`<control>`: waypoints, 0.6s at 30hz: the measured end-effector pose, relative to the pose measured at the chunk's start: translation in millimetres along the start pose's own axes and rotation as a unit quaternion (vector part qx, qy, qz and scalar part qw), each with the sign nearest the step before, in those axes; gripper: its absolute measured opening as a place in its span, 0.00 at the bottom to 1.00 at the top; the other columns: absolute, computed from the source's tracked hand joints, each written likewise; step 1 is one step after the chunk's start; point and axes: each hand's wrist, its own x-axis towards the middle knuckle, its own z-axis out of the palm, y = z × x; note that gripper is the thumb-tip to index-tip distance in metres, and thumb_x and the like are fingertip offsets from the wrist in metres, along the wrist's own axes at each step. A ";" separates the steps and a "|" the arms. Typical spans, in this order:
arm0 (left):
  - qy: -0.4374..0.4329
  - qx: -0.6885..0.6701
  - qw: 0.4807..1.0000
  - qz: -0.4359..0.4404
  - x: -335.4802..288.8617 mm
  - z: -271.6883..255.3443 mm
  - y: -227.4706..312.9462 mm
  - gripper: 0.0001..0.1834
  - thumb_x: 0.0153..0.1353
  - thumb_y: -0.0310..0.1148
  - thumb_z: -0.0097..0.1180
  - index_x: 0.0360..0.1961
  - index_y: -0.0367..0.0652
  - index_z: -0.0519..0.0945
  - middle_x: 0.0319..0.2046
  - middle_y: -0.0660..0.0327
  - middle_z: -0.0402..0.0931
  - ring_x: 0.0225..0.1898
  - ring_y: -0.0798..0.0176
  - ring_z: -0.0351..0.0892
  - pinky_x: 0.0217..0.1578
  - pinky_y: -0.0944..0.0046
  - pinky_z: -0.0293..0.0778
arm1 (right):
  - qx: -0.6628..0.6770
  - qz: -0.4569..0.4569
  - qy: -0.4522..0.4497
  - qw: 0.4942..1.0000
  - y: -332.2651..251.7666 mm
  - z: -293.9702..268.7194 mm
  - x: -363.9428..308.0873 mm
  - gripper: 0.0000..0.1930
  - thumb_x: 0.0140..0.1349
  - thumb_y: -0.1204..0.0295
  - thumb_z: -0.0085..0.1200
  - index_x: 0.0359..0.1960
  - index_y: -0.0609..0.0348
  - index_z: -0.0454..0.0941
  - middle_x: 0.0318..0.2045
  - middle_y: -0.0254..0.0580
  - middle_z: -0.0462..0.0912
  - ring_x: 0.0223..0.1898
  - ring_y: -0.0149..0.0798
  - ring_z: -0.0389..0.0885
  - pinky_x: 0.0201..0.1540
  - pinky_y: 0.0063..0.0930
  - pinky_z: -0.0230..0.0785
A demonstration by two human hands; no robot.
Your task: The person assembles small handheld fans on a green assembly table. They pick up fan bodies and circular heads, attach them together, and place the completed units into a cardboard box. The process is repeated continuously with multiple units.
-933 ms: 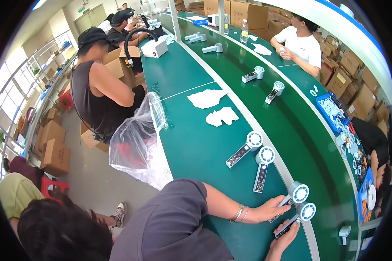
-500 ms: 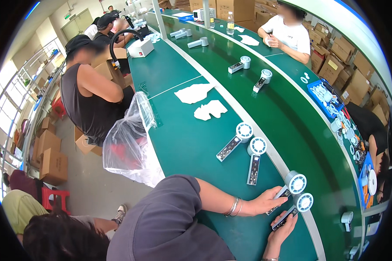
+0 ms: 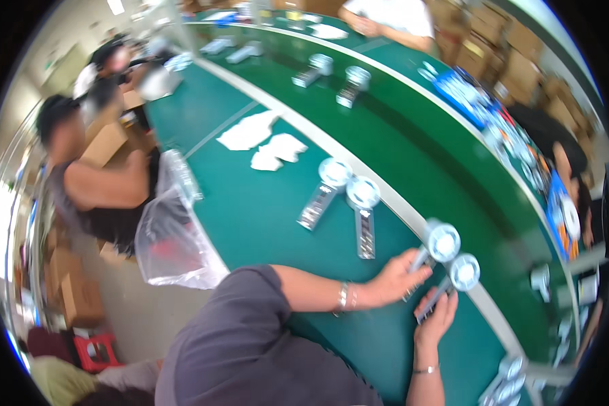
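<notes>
My left hand (image 3: 388,280), with bracelets at the wrist, is closed around the handle of a small handheld fan with a round pale head (image 3: 444,242). Just to its right, my right hand (image 3: 440,319) grips a second handheld fan (image 3: 464,272) by its handle. The two fans are side by side, heads pointing away from me, over the edge strip beside the green belt. Two more handheld fans, one (image 3: 316,204) and another (image 3: 365,233), lie on the green table to the left, circuit boards showing in their open handles.
More fans ride on the green belt (image 3: 413,159), and several lie at the lower right (image 3: 504,383). White cloths (image 3: 249,130) and a clear plastic bag (image 3: 172,237) are at the left. Blue trays (image 3: 461,97) of parts line the far side. Co-workers sit left and opposite.
My view has swung, so the scene sits higher and further left, with some blur. Both hands keep hold of the same fans. More fans show at the lower right.
</notes>
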 end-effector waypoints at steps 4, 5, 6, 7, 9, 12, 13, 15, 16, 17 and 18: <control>0.016 0.013 0.999 -0.043 2.5 -7.2 -6.6 0.10 0.63 0.32 0.49 0.44 0.42 0.69 0.27 0.69 0.70 0.27 0.78 0.67 0.26 0.75 0.66 | -0.014 0.009 -0.046 0.999 8.5 -6.1 10.7 0.13 0.66 0.65 0.39 0.46 0.60 0.61 0.25 0.35 0.70 0.19 0.24 0.67 0.18 0.17 0.61; 0.017 -0.020 0.998 -0.051 2.7 -7.6 -9.3 0.11 0.63 0.32 0.49 0.45 0.41 0.69 0.26 0.68 0.69 0.25 0.78 0.66 0.25 0.76 0.64 | -0.012 -0.001 -0.049 0.999 6.0 -5.4 9.3 0.13 0.66 0.66 0.40 0.47 0.60 0.61 0.27 0.35 0.70 0.20 0.24 0.67 0.19 0.17 0.61; 0.023 -0.026 0.997 -0.063 2.8 -4.4 -4.2 0.12 0.63 0.32 0.49 0.46 0.41 0.69 0.26 0.67 0.69 0.24 0.76 0.66 0.24 0.76 0.64 | -0.009 -0.015 -0.056 0.998 3.7 -5.1 9.7 0.14 0.66 0.66 0.40 0.47 0.61 0.60 0.28 0.35 0.70 0.20 0.24 0.67 0.19 0.17 0.62; 0.025 -0.029 0.997 -0.070 1.9 -4.3 -1.4 0.13 0.63 0.32 0.49 0.47 0.40 0.69 0.25 0.67 0.69 0.24 0.76 0.66 0.24 0.76 0.64 | -0.002 -0.017 -0.061 0.998 3.5 -6.1 10.4 0.14 0.65 0.67 0.40 0.49 0.61 0.60 0.29 0.35 0.70 0.21 0.24 0.67 0.20 0.17 0.62; 0.016 -0.043 0.996 -0.075 2.0 -3.8 -1.4 0.14 0.63 0.33 0.48 0.49 0.40 0.68 0.25 0.67 0.69 0.24 0.76 0.66 0.24 0.76 0.64 | 0.008 -0.025 -0.071 0.997 1.8 -9.3 10.6 0.16 0.65 0.68 0.40 0.52 0.61 0.58 0.31 0.36 0.70 0.22 0.24 0.68 0.20 0.16 0.63; 0.014 -0.048 0.995 -0.090 3.5 -3.5 0.3 0.15 0.63 0.33 0.49 0.49 0.39 0.68 0.25 0.67 0.69 0.24 0.76 0.66 0.24 0.76 0.64 | 0.016 -0.033 -0.067 0.997 1.3 -8.3 9.2 0.17 0.66 0.67 0.39 0.53 0.63 0.57 0.31 0.36 0.69 0.22 0.23 0.67 0.20 0.16 0.62; 0.016 -0.049 0.994 -0.095 2.8 -4.9 0.4 0.16 0.63 0.33 0.49 0.50 0.39 0.69 0.25 0.67 0.69 0.24 0.76 0.65 0.24 0.76 0.64 | 0.008 -0.037 -0.069 0.997 2.5 -9.1 8.7 0.18 0.66 0.67 0.39 0.53 0.63 0.57 0.31 0.36 0.69 0.22 0.23 0.67 0.20 0.16 0.62; 0.005 -0.040 0.995 -0.090 2.9 -5.1 2.4 0.16 0.63 0.33 0.48 0.50 0.39 0.69 0.25 0.67 0.69 0.23 0.76 0.65 0.24 0.76 0.64 | -0.009 -0.044 -0.075 0.996 4.6 -10.7 8.4 0.18 0.66 0.67 0.38 0.53 0.64 0.57 0.31 0.35 0.69 0.22 0.23 0.67 0.21 0.15 0.62; 0.000 -0.035 0.996 -0.087 2.8 -5.5 3.2 0.16 0.63 0.34 0.48 0.50 0.38 0.69 0.25 0.66 0.69 0.23 0.75 0.65 0.24 0.76 0.64 | -0.014 -0.048 -0.073 0.996 4.5 -10.2 8.5 0.18 0.66 0.67 0.38 0.53 0.64 0.57 0.31 0.35 0.69 0.22 0.23 0.67 0.21 0.15 0.63; -0.001 -0.035 0.996 -0.088 2.2 -6.1 3.1 0.16 0.63 0.33 0.48 0.50 0.38 0.69 0.25 0.66 0.69 0.23 0.75 0.65 0.24 0.76 0.64 | -0.019 -0.053 -0.072 0.996 3.9 -9.5 8.8 0.18 0.66 0.67 0.38 0.54 0.64 0.57 0.31 0.35 0.69 0.22 0.23 0.67 0.21 0.15 0.63; -0.001 -0.034 0.995 -0.089 1.4 -6.6 2.9 0.16 0.63 0.33 0.48 0.50 0.38 0.69 0.25 0.66 0.69 0.23 0.75 0.65 0.24 0.76 0.64 | -0.024 -0.057 -0.071 0.996 3.7 -9.1 8.7 0.18 0.66 0.67 0.38 0.54 0.64 0.56 0.31 0.35 0.69 0.22 0.23 0.67 0.21 0.16 0.63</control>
